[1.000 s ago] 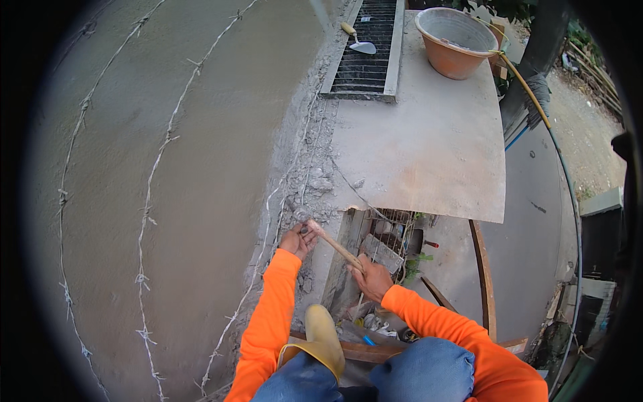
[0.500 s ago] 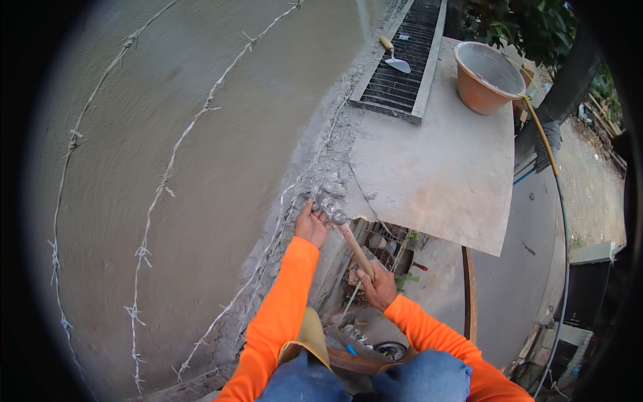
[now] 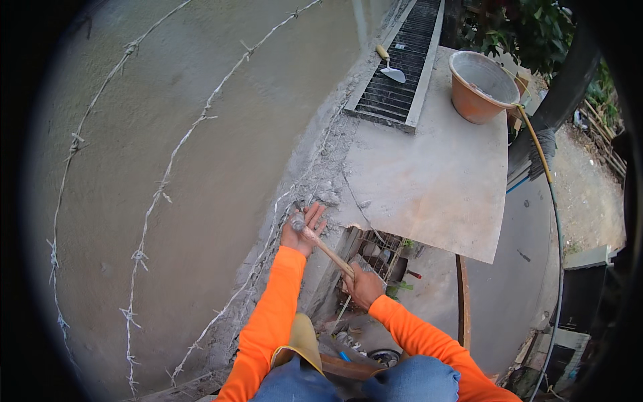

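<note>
My right hand is closed round the wooden handle of a hammer. Its grey metal head lies over the thumb side of my left hand, at the foot of the wall. Several fingers of that left hand stretch out toward the rubble, palm partly showing. By its thumb there is a dark piece, mostly hidden behind the hammer head, and I cannot make out what it is. Broken concrete lies just past my fingertips, along the rough chipped strip beside the wall.
Strands of barbed wire run along the grey wall. Beyond the concrete slab are a metal grating, a trowel and an orange tub. Below the slab's edge is a drop with clutter; a hose hangs at right.
The hammer head has swung left, from beside my left hand to over its thumb side. My left fingers look more stretched out. The whole view has shifted slightly.
</note>
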### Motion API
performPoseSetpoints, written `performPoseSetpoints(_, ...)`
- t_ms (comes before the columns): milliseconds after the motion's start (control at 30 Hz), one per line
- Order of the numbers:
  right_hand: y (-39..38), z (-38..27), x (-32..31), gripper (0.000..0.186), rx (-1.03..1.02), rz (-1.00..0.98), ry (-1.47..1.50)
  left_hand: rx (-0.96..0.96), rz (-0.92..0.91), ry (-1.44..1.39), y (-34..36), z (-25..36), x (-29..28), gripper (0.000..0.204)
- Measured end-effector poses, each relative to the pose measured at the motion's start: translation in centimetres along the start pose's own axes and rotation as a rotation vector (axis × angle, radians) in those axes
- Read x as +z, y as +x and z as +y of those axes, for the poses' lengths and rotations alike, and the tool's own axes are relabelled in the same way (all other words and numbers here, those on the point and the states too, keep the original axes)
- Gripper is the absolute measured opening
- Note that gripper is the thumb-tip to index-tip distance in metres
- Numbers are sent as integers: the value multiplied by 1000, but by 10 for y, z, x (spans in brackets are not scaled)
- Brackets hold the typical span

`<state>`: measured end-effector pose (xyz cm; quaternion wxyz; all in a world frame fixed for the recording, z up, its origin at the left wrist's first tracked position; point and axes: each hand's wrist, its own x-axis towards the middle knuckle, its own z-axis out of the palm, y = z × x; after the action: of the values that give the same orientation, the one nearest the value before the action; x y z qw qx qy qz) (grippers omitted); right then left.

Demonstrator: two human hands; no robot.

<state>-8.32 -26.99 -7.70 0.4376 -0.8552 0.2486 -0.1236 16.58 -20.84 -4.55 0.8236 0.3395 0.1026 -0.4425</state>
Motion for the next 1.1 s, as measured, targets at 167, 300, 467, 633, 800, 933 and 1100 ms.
performPoseSetpoints(167, 8, 12, -1, 25, -147, -45, 159, -6, 108, 46, 4, 2, 3, 34)
performPoseSetpoints(300, 3, 20, 1, 27, 0, -28, -109, -16, 28, 30, 4, 2, -3, 37)
performPoseSetpoints(467, 7, 23, -5, 26, -126, -103, 71, -31, 58, 28, 2, 2, -5, 36)
performPoseSetpoints(633, 12, 22, -9, 27, 25, -103, -46, -49, 231, -18, 16, 4, -10, 26)
performPoseSetpoints(800, -14, 17, -11, 30, 89, -20, 147, -20, 428, 171, 9, -1, -56, 25)
performPoseSetpoints(933, -36, 17, -19, 32, 229, -10, 226, 28, 494, 343, -4, -4, -74, 24)
performPoseSetpoints(1100, -45, 18, -31, 34, 330, -10, 247, 22, 501, 513, 27, -7, -38, 23)
